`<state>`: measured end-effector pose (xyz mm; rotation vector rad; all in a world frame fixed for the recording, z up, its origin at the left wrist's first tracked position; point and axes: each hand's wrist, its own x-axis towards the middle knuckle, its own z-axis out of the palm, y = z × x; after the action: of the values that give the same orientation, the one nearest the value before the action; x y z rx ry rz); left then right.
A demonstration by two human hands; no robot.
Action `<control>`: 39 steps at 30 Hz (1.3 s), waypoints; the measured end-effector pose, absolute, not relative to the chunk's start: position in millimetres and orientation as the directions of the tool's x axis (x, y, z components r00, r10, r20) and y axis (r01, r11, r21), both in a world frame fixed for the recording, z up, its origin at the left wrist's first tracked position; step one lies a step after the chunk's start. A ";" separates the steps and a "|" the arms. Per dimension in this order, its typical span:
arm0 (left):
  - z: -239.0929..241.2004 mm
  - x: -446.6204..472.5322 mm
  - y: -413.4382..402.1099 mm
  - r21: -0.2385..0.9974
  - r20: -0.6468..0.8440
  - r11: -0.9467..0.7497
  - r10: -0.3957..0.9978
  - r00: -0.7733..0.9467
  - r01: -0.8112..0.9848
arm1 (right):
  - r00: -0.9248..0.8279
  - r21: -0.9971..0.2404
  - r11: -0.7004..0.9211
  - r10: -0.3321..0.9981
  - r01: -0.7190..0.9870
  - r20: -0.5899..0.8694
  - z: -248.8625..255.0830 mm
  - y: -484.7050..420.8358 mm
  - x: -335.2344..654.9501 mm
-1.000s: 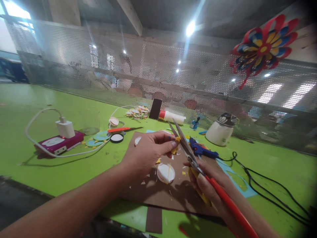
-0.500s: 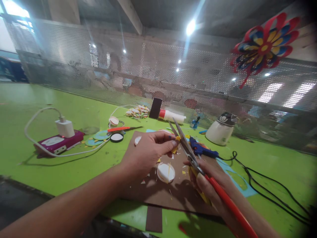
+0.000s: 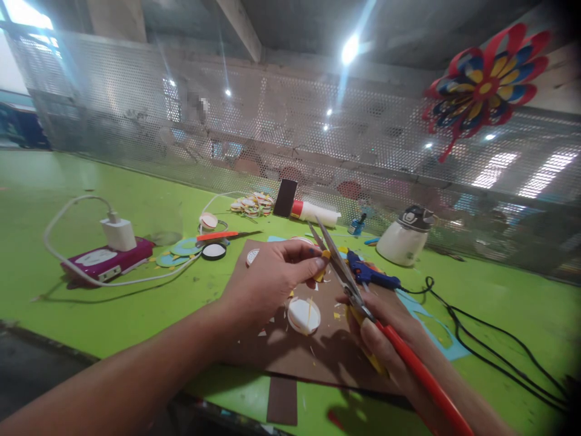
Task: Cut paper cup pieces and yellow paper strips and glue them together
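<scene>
My left hand [image 3: 267, 275] pinches a small yellow piece [image 3: 323, 266], perhaps paper or foam, between thumb and fingers. Scissors [image 3: 347, 281] with a red handle are in my right hand [image 3: 385, 327], their blades slightly apart and pointing up and away, right beside the yellow piece. Another yellow strip [image 3: 374, 361] shows under my right hand; whether the fingers hold it I cannot tell. Below the hands, a round white disc [image 3: 303, 316] rests on a brown board [image 3: 281, 354] among small white and yellow scraps. A patterned white disc [image 3: 252, 257] is partly covered by my left hand.
A blue glue gun [image 3: 372, 274] lies right of the scissors, its black cord [image 3: 481, 348] running right. Behind stand a white pot [image 3: 402, 242], a small blue bottle [image 3: 356, 226] and a phone [image 3: 285, 198]. An orange cutter [image 3: 218, 236] and a purple power strip [image 3: 109, 263] are at left.
</scene>
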<state>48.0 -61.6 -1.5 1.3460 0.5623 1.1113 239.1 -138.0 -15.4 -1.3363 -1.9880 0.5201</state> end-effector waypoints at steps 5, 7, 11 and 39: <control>-0.9 48.0 -61.5 0.944 0.269 -0.152 0.867 0.420 -0.292 | -0.284 -0.637 0.396 0.918 0.661 0.276 -12.3 -139.2 240.0; -1.1 48.2 -61.3 0.943 0.270 -0.150 0.865 0.422 -0.296 | -0.274 -0.636 0.397 0.918 0.662 0.288 -12.3 -139.3 239.8; -1.7 48.3 -61.3 0.946 0.253 -0.133 0.872 0.418 -0.295 | -0.262 -0.596 0.412 0.908 0.689 0.326 -10.8 -139.5 239.0; -6.6 46.7 -58.8 0.949 0.268 -0.151 0.849 0.456 -0.277 | -0.229 -0.622 0.382 0.921 0.684 0.315 -4.9 -142.6 235.7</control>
<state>46.7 -58.8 -6.6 1.3876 0.5505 1.0732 235.7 -142.6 -4.9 -1.3758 -1.9951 0.4700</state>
